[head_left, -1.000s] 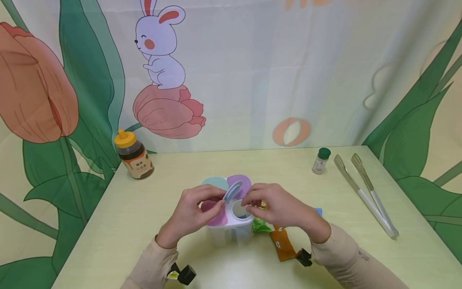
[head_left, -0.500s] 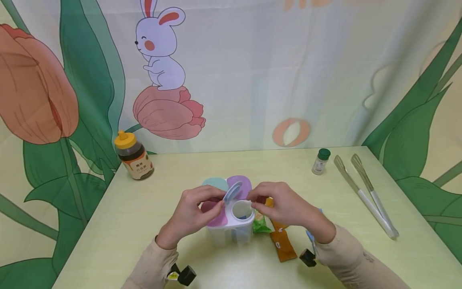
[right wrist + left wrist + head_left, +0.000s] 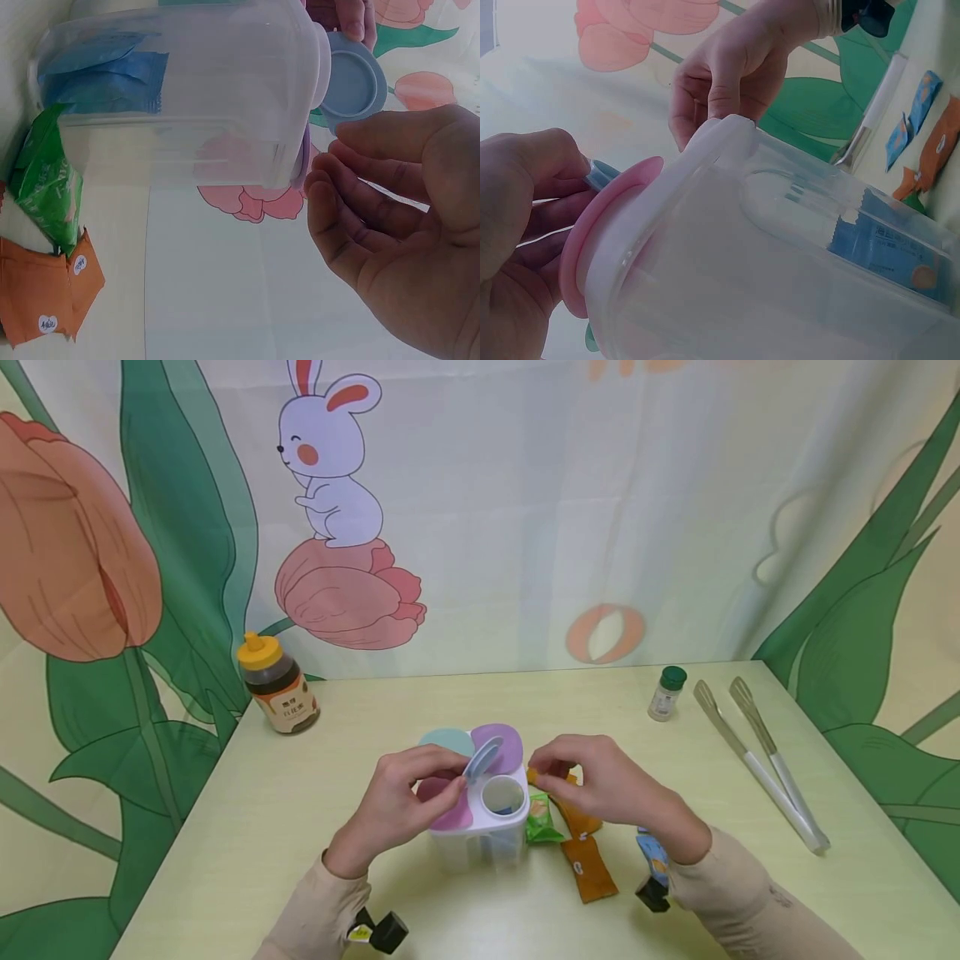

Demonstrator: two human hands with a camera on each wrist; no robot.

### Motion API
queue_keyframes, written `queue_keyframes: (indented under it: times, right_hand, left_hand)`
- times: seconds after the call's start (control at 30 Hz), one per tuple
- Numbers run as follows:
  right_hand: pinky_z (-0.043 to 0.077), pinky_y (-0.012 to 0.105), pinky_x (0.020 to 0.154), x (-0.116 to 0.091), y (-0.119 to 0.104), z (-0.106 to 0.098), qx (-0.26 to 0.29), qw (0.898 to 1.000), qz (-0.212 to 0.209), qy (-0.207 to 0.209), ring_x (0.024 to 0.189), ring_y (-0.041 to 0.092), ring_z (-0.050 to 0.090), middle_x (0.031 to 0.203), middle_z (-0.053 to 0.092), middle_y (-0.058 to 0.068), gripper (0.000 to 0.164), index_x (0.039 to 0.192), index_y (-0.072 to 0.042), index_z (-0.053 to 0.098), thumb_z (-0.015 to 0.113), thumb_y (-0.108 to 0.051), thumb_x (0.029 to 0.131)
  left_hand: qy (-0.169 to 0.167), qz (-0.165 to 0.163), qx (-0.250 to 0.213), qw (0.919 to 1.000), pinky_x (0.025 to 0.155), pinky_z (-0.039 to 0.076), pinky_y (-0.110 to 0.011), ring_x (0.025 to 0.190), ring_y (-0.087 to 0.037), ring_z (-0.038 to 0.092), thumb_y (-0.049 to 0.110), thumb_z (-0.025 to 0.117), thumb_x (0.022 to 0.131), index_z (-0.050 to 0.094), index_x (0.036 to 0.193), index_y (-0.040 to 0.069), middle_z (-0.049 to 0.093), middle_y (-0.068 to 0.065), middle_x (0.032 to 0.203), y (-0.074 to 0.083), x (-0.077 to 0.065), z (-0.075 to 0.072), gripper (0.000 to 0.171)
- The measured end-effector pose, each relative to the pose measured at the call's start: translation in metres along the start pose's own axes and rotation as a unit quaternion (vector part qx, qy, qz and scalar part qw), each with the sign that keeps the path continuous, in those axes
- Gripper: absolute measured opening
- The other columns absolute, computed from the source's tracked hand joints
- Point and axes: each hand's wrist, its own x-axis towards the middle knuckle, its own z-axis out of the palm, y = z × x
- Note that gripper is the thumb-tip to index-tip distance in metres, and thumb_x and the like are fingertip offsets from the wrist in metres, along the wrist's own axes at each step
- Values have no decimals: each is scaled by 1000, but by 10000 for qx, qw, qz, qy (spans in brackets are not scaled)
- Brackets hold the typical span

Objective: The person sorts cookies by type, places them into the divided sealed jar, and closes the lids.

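Note:
A clear plastic container with a white top stands mid-table, its coloured round lids on top. My left hand pinches the raised pale blue lid, and its fingers lie over the pink lid. Below the raised lid, the round opening is uncovered. Through the clear wall, a blue packet shows at the bottom. My right hand hovers just right of the opening, fingers loosely bent and holding nothing. Under it lie a green packet and orange packets.
Another blue packet lies near my right wrist. At the back left stands a dark honey bottle with a yellow cap. A green-capped shaker and long metal tongs are at the right. A printed curtain hangs behind the table.
My right hand has drawn back to the right from over the opening, uncovering more of the orange packets and the blue packet on the table. My left hand has kept the lid raised.

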Motion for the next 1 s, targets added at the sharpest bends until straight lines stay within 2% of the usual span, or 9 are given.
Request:
queue_keyframes:
  times: [0.3, 0.63, 0.73, 1.0]
  right_hand:
    - [58, 26, 75, -7, 5, -3, -221, 9990, 399, -11, 81, 4, 60, 96, 70, -5, 17, 105, -13, 71, 72, -12, 88]
    - [59, 29, 77, -16, 15, -4, -294, 9977, 600, 95, 81, 4, 62, 96, 71, -3, 17, 104, -13, 71, 72, -13, 88]
    - [59, 31, 77, -20, 19, -5, -338, 9970, 689, 120, 81, 4, 61, 96, 70, -6, 17, 105, -13, 71, 72, -13, 88]
    - [58, 26, 76, -31, 29, -7, -524, 9947, 849, 253, 82, 5, 62, 98, 71, -7, 17, 104, -13, 71, 72, -12, 87]
  left_hand:
    - [-1, -5, -3, 10000, 75, 60, -23, 83, -15, 71, -4, 70, 82, 72, 99, 1, 72, -7, 93, 0, -1, 0, 18]
    - [-28, -4, -21, 10000, 76, 60, -23, 83, -14, 71, -5, 70, 82, 72, 100, 2, 72, -7, 93, 0, 0, 0, 19]
    - [-21, -28, -29, 10000, 76, 60, -23, 83, -15, 71, -4, 70, 82, 72, 100, 2, 73, -7, 93, 0, 0, 0, 19]
    - [-40, -72, -43, 10000, 76, 60, -23, 84, -15, 71, -4, 70, 82, 72, 100, 2, 72, -8, 94, 0, 0, 0, 19]
